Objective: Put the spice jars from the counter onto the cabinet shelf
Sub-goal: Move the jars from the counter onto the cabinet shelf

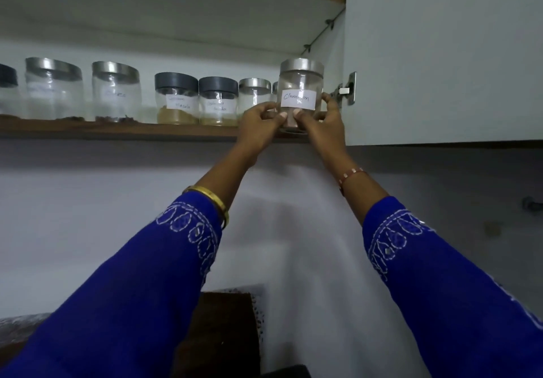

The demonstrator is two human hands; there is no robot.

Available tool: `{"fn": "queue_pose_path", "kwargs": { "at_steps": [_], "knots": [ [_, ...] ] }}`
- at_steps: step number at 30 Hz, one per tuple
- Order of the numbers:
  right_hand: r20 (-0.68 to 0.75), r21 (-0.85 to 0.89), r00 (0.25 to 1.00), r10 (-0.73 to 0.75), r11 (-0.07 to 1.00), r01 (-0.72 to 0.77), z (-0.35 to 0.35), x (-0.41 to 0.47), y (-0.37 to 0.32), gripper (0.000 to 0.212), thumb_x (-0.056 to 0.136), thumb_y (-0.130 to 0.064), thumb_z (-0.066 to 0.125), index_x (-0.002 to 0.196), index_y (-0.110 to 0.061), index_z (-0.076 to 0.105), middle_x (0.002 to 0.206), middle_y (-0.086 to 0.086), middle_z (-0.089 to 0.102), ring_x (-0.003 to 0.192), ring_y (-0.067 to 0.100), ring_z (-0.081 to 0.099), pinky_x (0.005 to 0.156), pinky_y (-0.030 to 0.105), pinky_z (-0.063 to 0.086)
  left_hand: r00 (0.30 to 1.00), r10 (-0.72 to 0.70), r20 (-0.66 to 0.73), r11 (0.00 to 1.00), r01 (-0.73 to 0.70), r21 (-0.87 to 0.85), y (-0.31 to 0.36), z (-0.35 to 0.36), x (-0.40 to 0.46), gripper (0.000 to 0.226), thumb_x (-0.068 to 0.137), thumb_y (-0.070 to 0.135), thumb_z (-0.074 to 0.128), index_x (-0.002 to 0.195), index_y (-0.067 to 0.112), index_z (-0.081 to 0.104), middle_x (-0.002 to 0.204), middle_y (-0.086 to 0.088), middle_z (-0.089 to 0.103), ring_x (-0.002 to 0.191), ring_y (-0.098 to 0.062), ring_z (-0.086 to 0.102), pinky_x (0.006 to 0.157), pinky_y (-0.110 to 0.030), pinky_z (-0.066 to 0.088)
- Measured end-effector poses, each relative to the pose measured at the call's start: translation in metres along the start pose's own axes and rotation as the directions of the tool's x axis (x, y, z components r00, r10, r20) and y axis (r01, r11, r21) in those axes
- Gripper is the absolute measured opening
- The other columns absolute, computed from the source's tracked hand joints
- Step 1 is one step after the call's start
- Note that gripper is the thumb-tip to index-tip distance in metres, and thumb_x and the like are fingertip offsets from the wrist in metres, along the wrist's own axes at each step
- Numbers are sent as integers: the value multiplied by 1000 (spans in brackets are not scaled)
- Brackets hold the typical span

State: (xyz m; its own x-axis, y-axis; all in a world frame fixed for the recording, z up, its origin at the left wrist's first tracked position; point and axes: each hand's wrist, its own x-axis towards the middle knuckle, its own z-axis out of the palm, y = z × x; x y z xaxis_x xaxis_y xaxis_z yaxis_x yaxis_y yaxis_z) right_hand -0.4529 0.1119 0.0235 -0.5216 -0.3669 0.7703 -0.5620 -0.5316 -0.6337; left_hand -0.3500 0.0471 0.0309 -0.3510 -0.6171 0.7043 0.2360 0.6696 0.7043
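Fingers of left hand (260, 123) and right hand (326, 116) clamp the upright clear steel-lidded cinnamon jar (299, 95), right of frame centre, on the brown wooden cabinet shelf (117, 132) edge.

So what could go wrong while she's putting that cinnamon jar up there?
The cinnamon jar sits at the front edge of the shelf, held by the left hand and right hand; let go too soon, it might tip off. Pushed leftward, it could knock the small steel-lidded jar. The hinge is close to her right fingers.

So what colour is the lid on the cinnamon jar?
Silver metal lid, seen in the head view.
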Motion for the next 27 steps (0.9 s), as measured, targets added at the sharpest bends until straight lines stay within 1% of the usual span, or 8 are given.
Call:
{"fn": "queue_pose_path", "kwargs": {
  "at_steps": [2, 4, 6, 9, 13, 16, 21, 27],
  "knots": [
    [-36, -39, 999, -34, 999, 32, -1, 15, 5, 61, 86, -15, 62, 139, -11, 33, 100, 0, 53, 87, 10, 53, 53, -5, 39, 1000, 9, 23, 1000, -9, 12, -2, 8, 11, 38, 90, 7, 55, 127, 3, 51, 114, -15, 63, 103, -22, 60, 91, -32, 49],
    [-70, -85, 995, -67, 995, 61, 0, 30, 11, 57, 86, -13, 61, 137, -9, 35, 102, 0, 54, 89, 9, 51, 53, -7, 37, 999, 23, 44, 998, -26, 59, -5, 17, 22, 39, 91, 2, 50, 130, 3, 49, 123, -14, 60, 108, -21, 57, 91, -29, 47],
    [-84, -123, 992, -90, 989, 79, 3, 39, 18, 53, 86, -10, 61, 133, -8, 38, 110, 5, 60, 91, 11, 55, 55, -5, 39, 996, 49, 70, 992, -57, 116, -12, 22, 33, 39, 90, -1, 47, 129, 5, 51, 123, -13, 61, 106, -19, 57, 96, -32, 47],
    [-107, -197, 986, -125, 975, 103, 11, 48, 30, 52, 85, -13, 60, 132, -7, 38, 119, 10, 60, 100, 20, 59, 66, 13, 42, 992, 99, 84, 977, -112, 180, -22, 23, 47, 38, 89, -2, 44, 123, 6, 57, 115, -14, 66, 104, -26, 62, 95, -38, 50],
    [-64, -292, 984, -165, 946, 140, 14, 58, 41, 59, 83, -15, 60, 135, -6, 34, 120, 15, 58, 105, 28, 59, 82, 29, 48, 980, 171, 100, 935, -193, 299, -22, 22, 50, 36, 90, 0, 44, 123, 5, 58, 114, -16, 67, 105, -27, 62, 84, -25, 47],
    [-45, -334, 985, -169, 931, 144, 13, 61, 45, 61, 82, -19, 58, 137, -8, 32, 121, 18, 55, 106, 31, 57, 87, 37, 50, 969, 213, 127, 869, -248, 428, -21, 20, 53, 36, 91, 0, 43, 122, 6, 60, 116, -14, 66, 109, -25, 60, 82, -19, 43],
    [-11, -417, 984, -176, 896, 155, 13, 65, 50, 64, 83, -19, 57, 139, -8, 28, 120, 20, 55, 106, 32, 57, 87, 37, 50, 967, 205, 151, 799, -254, 545, -23, 19, 57, 36, 91, 2, 41, 123, 4, 59, 122, -17, 63, 117, -28, 56, 95, -27, 43],
    [-4, -474, 993, -118, 875, 102, 14, 70, 52, 64, 86, -18, 56, 141, -8, 26, 127, 19, 51, 111, 31, 55, 90, 36, 47, 967, 117, 226, 737, -237, 633, -21, 21, 55, 39, 90, 4, 40, 128, 4, 52, 123, -20, 60, 114, -32, 55, 94, -34, 44]
  ]
}}
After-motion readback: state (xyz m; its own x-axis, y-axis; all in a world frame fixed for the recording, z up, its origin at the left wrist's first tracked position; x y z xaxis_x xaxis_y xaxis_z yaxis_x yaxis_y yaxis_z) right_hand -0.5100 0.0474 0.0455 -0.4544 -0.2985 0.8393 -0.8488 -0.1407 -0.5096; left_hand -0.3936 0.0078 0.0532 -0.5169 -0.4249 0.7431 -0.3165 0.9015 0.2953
